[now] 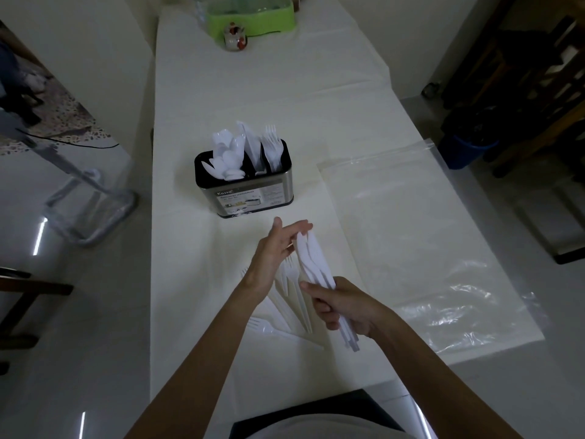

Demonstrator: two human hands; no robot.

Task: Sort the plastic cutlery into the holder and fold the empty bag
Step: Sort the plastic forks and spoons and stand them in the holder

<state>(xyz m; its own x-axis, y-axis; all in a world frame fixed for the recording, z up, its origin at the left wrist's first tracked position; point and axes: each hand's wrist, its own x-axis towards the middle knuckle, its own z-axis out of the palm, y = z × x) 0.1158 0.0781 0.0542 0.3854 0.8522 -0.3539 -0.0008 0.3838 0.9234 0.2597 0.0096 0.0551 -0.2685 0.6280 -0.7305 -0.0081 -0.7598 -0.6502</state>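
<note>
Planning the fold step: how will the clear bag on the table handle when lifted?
The clear bag lies flat and wrinkled, so probably floppy; it would likely sag from one pinch. See-through and thin, so probably very light. Glossy glare suggests slick film, apt to slide on the table.

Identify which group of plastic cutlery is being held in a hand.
The bundle of knives: the right hand grips its handles, with the left hand at the blade tips. The loose forks lie on the table; the rest stands in the holder.
</note>
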